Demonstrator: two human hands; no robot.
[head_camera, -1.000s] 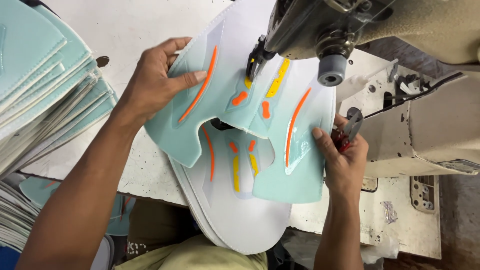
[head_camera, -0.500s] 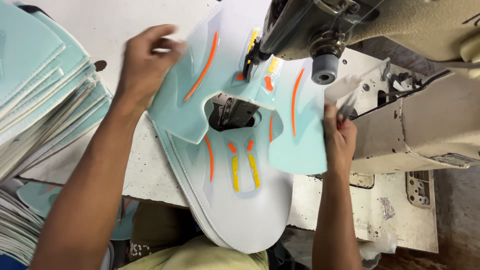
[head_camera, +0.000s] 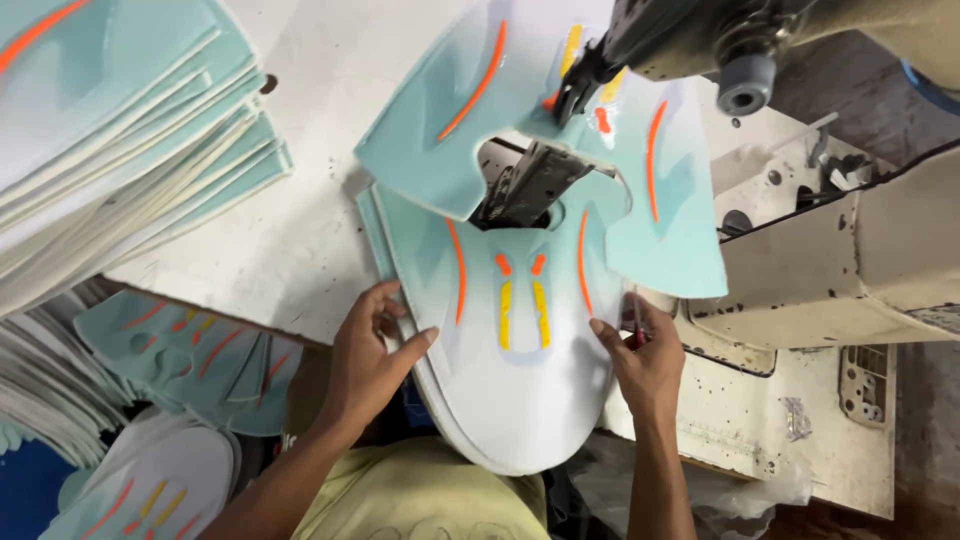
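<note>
Left hand (head_camera: 375, 350) and right hand (head_camera: 640, 355), fingers spread, press the top shoe panel (head_camera: 510, 340) of a stack at the desk's (head_camera: 290, 230) front edge; right also grips small snips (head_camera: 634, 325).

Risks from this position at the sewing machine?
1. The mint-green shoe-upper panel with orange stripes sits under the sewing machine's needle head with neither hand on it; it may shift.
2. The right hand holds a small red-handled tool against the stacked lower panel, which might get nicked.
</note>
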